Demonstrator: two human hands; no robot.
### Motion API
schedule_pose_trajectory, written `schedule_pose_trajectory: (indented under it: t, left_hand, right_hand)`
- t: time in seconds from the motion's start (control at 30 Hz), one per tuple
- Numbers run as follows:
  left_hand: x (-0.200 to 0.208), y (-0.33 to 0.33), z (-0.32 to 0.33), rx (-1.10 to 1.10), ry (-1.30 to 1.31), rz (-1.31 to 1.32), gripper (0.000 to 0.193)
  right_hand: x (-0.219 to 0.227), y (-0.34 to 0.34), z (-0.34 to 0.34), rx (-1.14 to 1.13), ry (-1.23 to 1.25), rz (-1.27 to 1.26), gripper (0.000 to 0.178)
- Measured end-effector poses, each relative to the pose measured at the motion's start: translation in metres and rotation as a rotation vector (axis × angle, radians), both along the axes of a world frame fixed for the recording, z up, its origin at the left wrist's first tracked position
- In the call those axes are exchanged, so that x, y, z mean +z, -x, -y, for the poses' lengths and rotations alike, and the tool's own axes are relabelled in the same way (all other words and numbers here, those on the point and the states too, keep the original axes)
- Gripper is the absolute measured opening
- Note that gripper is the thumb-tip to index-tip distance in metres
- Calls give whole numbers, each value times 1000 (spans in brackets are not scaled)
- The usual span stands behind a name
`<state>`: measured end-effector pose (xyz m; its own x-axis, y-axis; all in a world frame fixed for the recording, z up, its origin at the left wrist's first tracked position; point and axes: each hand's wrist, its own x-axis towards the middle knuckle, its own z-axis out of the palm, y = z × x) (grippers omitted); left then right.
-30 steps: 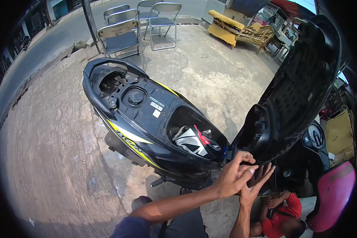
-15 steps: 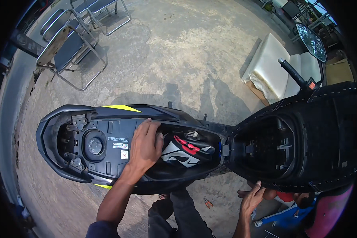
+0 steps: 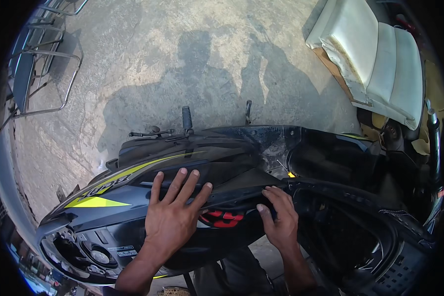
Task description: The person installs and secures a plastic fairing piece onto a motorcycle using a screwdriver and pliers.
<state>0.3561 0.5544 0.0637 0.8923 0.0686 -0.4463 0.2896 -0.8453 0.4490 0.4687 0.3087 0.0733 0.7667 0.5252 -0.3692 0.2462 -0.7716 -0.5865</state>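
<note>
Both hands (image 3: 175, 214) (image 3: 280, 219) rest on scooter panel (image 3: 217, 165).

My left hand (image 3: 175, 209) lies flat on the scooter panel (image 3: 182, 165); my right hand (image 3: 279, 217) is just right of it, the raised seat (image 3: 375, 246) farther right.

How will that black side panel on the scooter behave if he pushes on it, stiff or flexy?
Probably flexy: the side panel looks thin and long. Likely slippery, since its glossy surface reflects light under the flat left hand. The right hand curls over its edge, which suggests the edge gives grip.
</note>
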Motion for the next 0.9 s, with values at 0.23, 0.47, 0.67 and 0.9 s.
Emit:
schedule_pose_trajectory:
  t: [0.23, 0.47, 0.67, 0.9]
  left_hand:
    - [-1, -7, -1, -10, -7, -33, 51]
    - [-4, -3, 7, -10, -44, -10, 44]
    - [-1, -12, 1, -78, -16, -39, 42]
    - [-26, -105, -39, -352, 448, -355, 69]
  right_hand:
    - [-39, -4, 9, -27, -31, -117, 35]
    - [-40, -12, 8, 35, -26, -180, 37]
    - [-30, 1, 15, -92, -42, -148, 35]
    - [4, 83, 139, -40, -71, -412, 31]
